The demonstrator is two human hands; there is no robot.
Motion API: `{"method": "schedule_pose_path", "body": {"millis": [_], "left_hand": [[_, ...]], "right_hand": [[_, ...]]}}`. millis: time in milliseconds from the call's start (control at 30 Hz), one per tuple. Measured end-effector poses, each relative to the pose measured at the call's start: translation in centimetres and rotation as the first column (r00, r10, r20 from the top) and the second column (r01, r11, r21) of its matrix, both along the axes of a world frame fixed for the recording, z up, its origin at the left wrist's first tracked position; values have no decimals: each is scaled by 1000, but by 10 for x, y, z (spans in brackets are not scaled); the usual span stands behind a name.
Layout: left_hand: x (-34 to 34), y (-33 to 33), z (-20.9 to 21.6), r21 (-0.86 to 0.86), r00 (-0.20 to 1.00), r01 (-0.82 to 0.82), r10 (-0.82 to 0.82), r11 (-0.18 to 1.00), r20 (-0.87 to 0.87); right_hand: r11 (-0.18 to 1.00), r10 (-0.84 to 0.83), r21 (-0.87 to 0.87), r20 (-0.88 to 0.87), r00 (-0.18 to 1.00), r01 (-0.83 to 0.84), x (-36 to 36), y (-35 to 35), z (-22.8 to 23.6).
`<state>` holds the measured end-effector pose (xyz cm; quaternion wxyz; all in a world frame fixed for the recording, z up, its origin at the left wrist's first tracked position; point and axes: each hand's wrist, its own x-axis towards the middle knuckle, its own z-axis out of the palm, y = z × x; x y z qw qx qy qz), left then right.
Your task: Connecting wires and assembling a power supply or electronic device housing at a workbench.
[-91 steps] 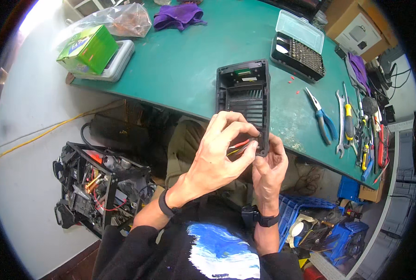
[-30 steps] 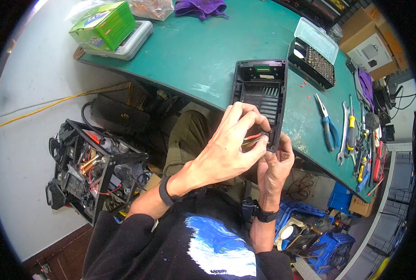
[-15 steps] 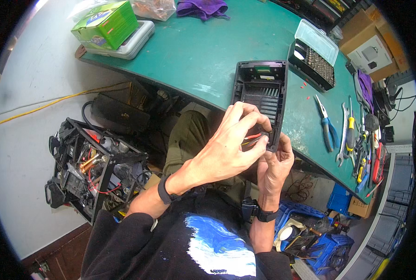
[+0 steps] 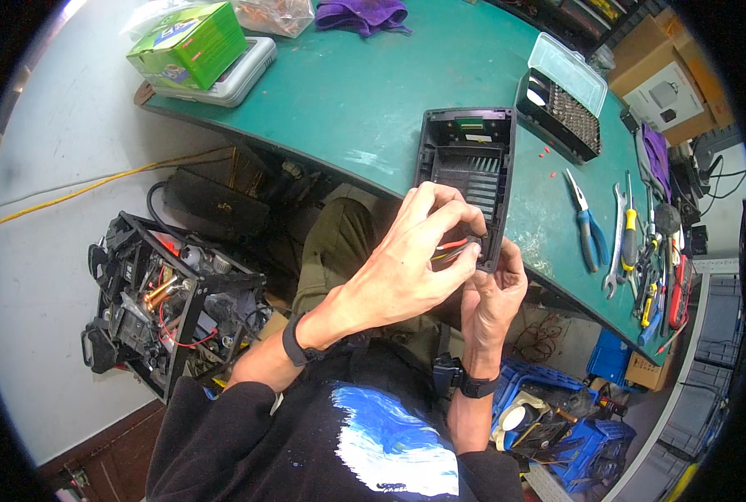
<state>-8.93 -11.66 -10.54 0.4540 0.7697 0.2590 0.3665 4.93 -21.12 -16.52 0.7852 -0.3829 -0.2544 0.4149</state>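
Note:
A black plastic housing (image 4: 507,159) with slotted vents and a small green board at its far end juts over the table's near edge. My left hand (image 4: 419,251) reaches over its near end, thumb and fingers pinched on red and dark wires (image 4: 450,248) there. Whatever lies right between the fingertips is partly hidden. My right hand (image 4: 494,293) is curled around the near right corner of the housing from below and holds it. Both wrists wear black bands.
Right of the housing stands an open case of drill bits (image 4: 569,121). Blue-handled pliers (image 4: 589,230), a wrench (image 4: 616,243) and a yellow screwdriver (image 4: 630,234) lie on the green table (image 4: 348,109). A crate of parts (image 4: 172,293) stands at lower left, blue bins (image 4: 590,452) at lower right.

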Motion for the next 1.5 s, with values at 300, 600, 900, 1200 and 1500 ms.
{"method": "schedule_pose_path", "body": {"millis": [300,600,900,1200,1500], "left_hand": [[-2,-1,-2,33,1000,5,-5,999,1],[-2,6,14,-53,993,-67,72,996,94],[-34,18,9,-432,973,-78,163,899,164],[-53,30,4,-553,923,43,179,832,341],[-41,23,-5,-442,939,-102,233,891,253]], "right_hand": [[1000,6,11,9,1000,-6,-1,-3,-2],[997,-25,-66,183,983,37,-5,2,26],[995,82,-93,519,851,-39,-24,21,62],[993,-106,111,762,639,32,-27,35,82],[992,-114,116,721,683,43,-18,30,71]]}}
